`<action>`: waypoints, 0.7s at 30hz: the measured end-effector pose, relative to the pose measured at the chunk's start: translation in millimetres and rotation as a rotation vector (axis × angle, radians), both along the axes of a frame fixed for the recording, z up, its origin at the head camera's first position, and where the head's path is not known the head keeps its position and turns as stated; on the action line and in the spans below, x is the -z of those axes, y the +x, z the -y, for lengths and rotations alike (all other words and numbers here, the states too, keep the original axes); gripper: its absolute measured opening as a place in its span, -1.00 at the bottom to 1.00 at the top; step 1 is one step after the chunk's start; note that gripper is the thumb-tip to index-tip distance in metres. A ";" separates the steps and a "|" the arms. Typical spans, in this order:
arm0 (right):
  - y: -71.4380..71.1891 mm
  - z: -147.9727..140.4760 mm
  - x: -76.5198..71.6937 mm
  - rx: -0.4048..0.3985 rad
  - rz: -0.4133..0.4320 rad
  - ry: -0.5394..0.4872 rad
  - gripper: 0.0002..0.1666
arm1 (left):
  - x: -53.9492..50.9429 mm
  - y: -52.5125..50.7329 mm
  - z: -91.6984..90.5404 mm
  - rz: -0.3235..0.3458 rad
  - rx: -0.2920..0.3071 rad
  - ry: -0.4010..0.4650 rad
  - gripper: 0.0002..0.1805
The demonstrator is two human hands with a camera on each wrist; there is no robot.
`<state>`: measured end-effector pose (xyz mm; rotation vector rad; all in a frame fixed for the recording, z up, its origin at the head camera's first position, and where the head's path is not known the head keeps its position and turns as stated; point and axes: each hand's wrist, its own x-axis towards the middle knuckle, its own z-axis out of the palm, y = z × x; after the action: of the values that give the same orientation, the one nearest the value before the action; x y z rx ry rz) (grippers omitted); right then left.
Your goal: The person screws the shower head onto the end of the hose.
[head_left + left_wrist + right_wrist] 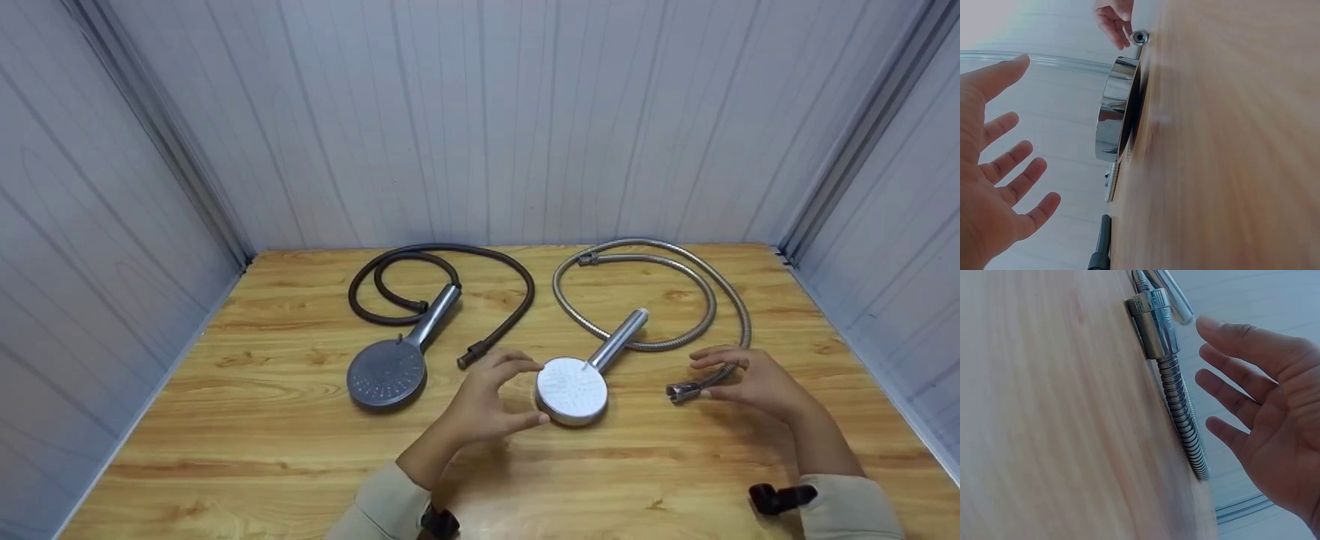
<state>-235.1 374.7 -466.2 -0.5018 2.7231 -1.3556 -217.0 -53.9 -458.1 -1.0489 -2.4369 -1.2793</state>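
Observation:
A round shower head with a white face (571, 388) and chrome handle lies on the wooden table; its chrome side (1115, 109) shows in the left wrist view. My left hand (484, 401) is spread at its left side, thumb and fingers apart, holding nothing. In the left wrist view a gap separates that hand (1002, 180) from the head. On the right, my right hand (757, 382) hovers around the end of a silver hose, fingers apart. The right wrist view shows this hand (1269, 399) beside the hose's metal connector (1156, 323), not touching it.
A grey shower head (386, 373) lies at the left, with a dark hose (525, 277) looped behind it. The silver hose (712, 300) coils behind the white-faced head. Panelled walls (480, 127) enclose the wooden table (262, 450) at the back and sides.

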 end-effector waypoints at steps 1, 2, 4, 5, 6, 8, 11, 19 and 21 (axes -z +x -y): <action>-0.2 0.3 0.4 -0.001 0.001 0.003 -0.52 | 0.4 -0.3 -0.7 -0.001 0.003 -0.005 -0.37; -0.4 0.5 0.8 0.000 0.001 0.008 -0.52 | 0.9 -0.4 -1.4 0.002 0.005 -0.008 -0.36; -0.9 0.7 1.9 -0.001 -0.006 0.026 -0.52 | 1.5 -0.5 -2.8 0.012 0.013 -0.011 -0.36; -1.1 0.8 2.4 -0.003 -0.012 0.034 -0.52 | 1.7 -0.6 -3.5 0.017 0.015 -0.014 -0.35; -1.5 0.8 3.1 -0.007 -0.018 0.039 -0.52 | 1.9 -0.7 -4.3 0.022 0.018 -0.016 -0.35; -2.3 0.8 4.1 -0.016 -0.027 0.039 -0.52 | 2.5 -0.9 -5.6 0.031 0.021 -0.021 -0.34; -3.0 0.9 4.9 -0.026 -0.027 0.023 -0.51 | 3.4 -1.7 -7.4 0.032 0.024 -0.032 -0.34; -3.3 1.5 6.6 -0.014 -0.013 0.026 -0.53 | 5.8 -4.8 -10.9 0.015 0.019 -0.046 -0.35; -2.9 1.8 6.8 -0.019 -0.018 0.022 -0.54 | 6.5 -5.0 -11.7 0.014 0.016 -0.048 -0.35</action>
<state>-238.0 372.9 -473.0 -0.5388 2.7369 -1.3225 -222.1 -42.2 -464.6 -1.0778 -2.4859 -1.2431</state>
